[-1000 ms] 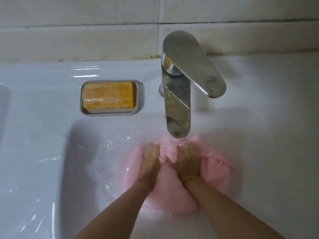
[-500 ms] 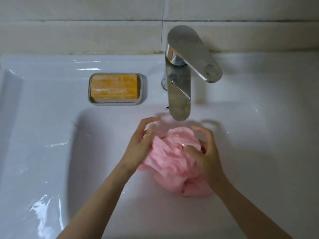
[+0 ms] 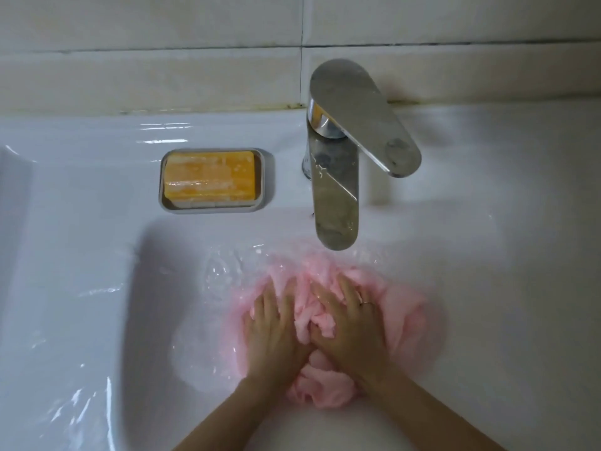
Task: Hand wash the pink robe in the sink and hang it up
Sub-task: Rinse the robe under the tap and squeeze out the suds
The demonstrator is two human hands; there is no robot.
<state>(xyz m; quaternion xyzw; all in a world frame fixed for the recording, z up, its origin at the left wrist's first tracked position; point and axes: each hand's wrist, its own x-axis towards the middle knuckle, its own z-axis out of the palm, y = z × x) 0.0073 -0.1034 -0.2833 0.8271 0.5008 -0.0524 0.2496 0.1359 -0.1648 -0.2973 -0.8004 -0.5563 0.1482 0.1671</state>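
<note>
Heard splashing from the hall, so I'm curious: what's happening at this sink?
A person is hand washing a pink robe in the white sink. The left hand and the right hand both press flat on the bunched, soaked fabric in the water, just in front of the faucet. An orange bar of soap sits in its dish on the rim, untouched. The robe is not hung up yet.

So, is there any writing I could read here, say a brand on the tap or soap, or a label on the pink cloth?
None can be read. The chrome faucet shows no brand mark, the orange soap bar in its grey soap dish no legible stamp, and the pink robe under the left hand and right hand no label.
</note>
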